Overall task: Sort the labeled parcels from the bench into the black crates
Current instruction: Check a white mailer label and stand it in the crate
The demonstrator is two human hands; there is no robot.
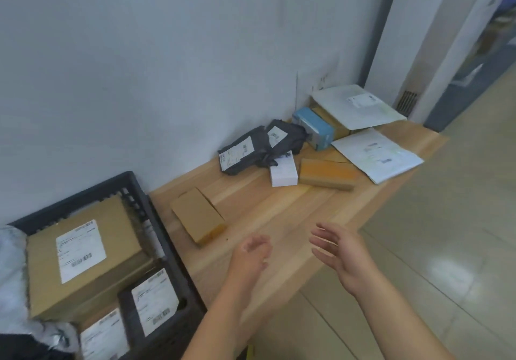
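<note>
A wooden bench (282, 214) runs along the white wall. On it lie a small brown box (198, 215), two dark grey poly bags (262, 147) with labels, a white box (283, 171), a flat tan box (326, 175), a blue box (314, 127) and two white mailers (377, 154). A black crate (164, 250) at the left holds a large labelled carton (81, 256) and smaller labelled parcels. My left hand (251, 253) hovers empty over the bench's near edge, fingers loosely curled. My right hand (337, 250) is beside it, fingers spread, holding nothing.
The bench's right end stops near a doorway with a dark frame (382, 24). Glossy tiled floor (446, 248) lies to the right of the bench. A silver-white bag (11, 270) sits at the crate's left side.
</note>
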